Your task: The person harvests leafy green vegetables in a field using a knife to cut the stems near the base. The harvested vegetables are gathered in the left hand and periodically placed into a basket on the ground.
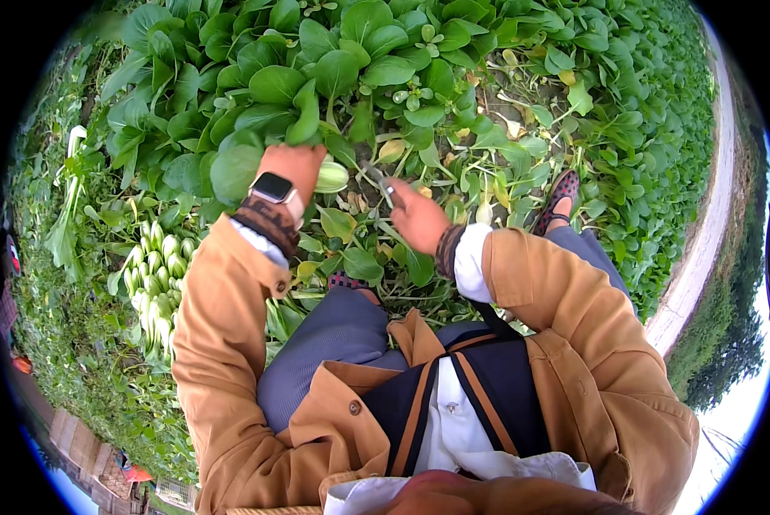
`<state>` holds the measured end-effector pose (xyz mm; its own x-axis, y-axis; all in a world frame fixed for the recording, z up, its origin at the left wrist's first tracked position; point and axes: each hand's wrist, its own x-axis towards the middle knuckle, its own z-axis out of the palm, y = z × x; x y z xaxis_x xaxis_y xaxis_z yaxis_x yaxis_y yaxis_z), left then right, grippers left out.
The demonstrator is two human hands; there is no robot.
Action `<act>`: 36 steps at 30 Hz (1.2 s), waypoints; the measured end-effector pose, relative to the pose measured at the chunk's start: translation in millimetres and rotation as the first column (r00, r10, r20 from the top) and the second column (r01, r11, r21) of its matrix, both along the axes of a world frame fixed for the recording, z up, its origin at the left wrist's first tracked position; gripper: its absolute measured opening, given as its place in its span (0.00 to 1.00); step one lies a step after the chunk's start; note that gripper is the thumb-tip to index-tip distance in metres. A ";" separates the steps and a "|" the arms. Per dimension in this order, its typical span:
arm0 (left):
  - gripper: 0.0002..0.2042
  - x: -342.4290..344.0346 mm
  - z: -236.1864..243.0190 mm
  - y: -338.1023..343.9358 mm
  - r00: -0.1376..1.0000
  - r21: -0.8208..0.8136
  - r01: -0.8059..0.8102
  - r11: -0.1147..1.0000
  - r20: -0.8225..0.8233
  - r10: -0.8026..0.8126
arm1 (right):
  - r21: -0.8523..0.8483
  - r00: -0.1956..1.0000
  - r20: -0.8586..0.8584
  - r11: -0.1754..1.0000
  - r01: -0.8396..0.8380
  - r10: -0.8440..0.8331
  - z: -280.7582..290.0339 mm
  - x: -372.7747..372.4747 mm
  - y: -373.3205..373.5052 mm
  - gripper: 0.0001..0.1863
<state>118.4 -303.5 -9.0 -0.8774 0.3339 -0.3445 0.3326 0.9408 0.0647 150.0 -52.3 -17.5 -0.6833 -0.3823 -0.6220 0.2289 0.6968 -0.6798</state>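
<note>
My left hand (290,172), with a smartwatch on its wrist, grips a leafy green plant with a pale green base (332,177), like bok choy; my fingers are partly hidden by the leaves. My right hand (414,210) is closed on a knife (376,176), its metal blade angled up and left toward the plant's base. Standing bok choy leaves (338,73) rise beyond my hands. A pile of bok choy with pale green bases (157,279) lies left of my left arm.
My dotted shoes (556,202) stand among low leaves and yellowed scraps. Dense crop (668,172) fills the right side, bordered by a pale path (705,202) with trees beyond. A loose uprooted plant (72,180) lies at the left; small red objects (134,470) are at the lower left edge.
</note>
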 end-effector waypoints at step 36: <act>0.27 90.0 108.0 -0.4 0.912 0.819 -0.397 0.415 0.300 0.281 | -0.413 0.586 0.758 0.484 0.771 -0.286 77.9 -19.7 -10.5 0.23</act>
<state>208.4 -303.8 99.0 -0.9688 0.1904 -0.1586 -0.0634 0.4281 0.9015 130.3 -62.8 60.3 -0.5403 -0.5038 -0.6740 0.8407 -0.2899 -0.4573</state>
